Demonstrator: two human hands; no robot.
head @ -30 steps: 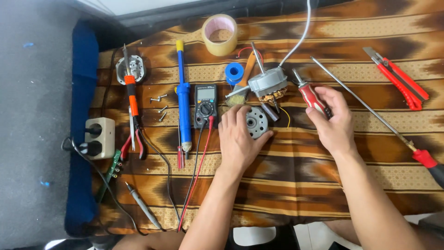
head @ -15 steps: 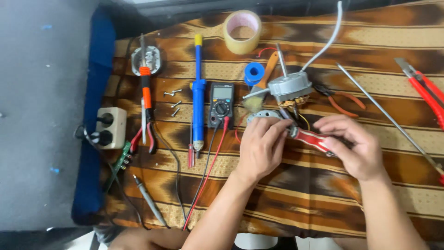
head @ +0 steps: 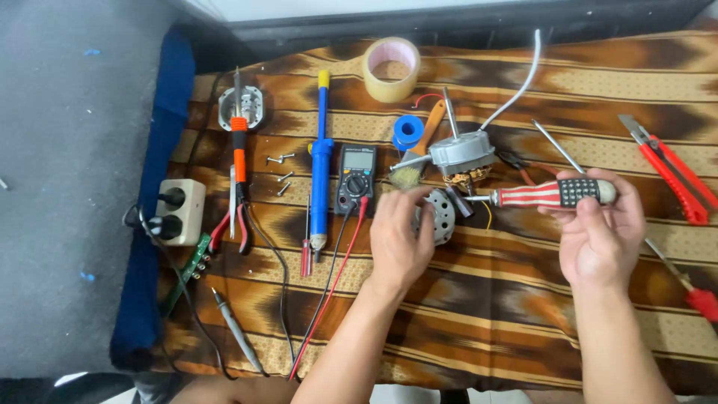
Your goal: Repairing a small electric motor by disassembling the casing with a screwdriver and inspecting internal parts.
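Red-and-white striped screwdriver [head: 557, 194] sits in our right hand [head: 598, 239], fingers wrapped round the handle, its tip lost behind the small motor [head: 462, 152]. Our left hand [head: 400, 239] rests on the round metal cover [head: 437, 215], fingers curled over it and hiding about half. We can't make out the wiring under the motor. On the brown patterned cloth [head: 486, 314], the long red-handled screwdriver [head: 699, 299] runs partly behind our right hand.
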